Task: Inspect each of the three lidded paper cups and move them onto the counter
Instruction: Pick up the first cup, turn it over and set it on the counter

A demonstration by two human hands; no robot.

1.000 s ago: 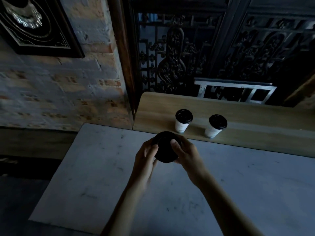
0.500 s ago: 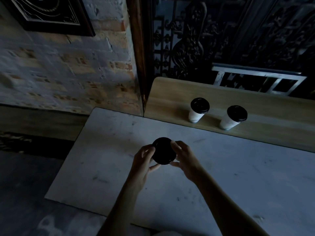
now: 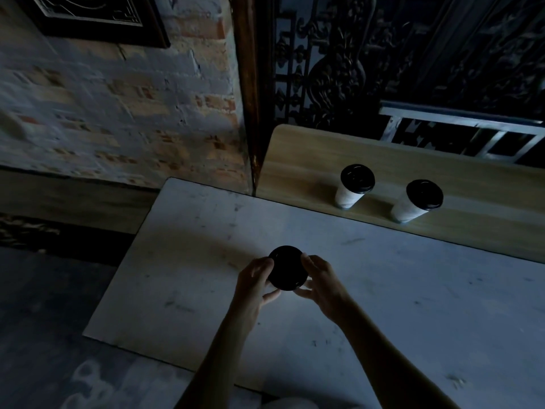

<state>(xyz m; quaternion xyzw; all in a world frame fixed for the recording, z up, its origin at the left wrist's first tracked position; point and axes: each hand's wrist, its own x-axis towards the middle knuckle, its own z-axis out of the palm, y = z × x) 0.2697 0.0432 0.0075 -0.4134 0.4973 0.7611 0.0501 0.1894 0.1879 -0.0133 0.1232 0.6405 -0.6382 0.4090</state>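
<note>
A paper cup with a black lid [image 3: 287, 268] is held upright between both hands above the pale marble counter [image 3: 383, 305]. My left hand [image 3: 253, 287] grips its left side and my right hand [image 3: 323, 286] its right side; the lid hides most of the cup body. Two more white paper cups with black lids stand on the raised wooden ledge [image 3: 295, 160] behind: one [image 3: 352, 187] to the left, the other [image 3: 415, 202] to the right.
A brick wall [image 3: 118, 113] rises to the left, and a dark ornate metal screen [image 3: 339, 60] stands behind the ledge. The counter's left edge [image 3: 124, 261] drops to the floor. A metal frame [image 3: 460, 134] sits behind the ledge at right.
The held cup has come away from the ledge toward me, over the marble counter. The view has shifted, so the two other cups appear farther right.
</note>
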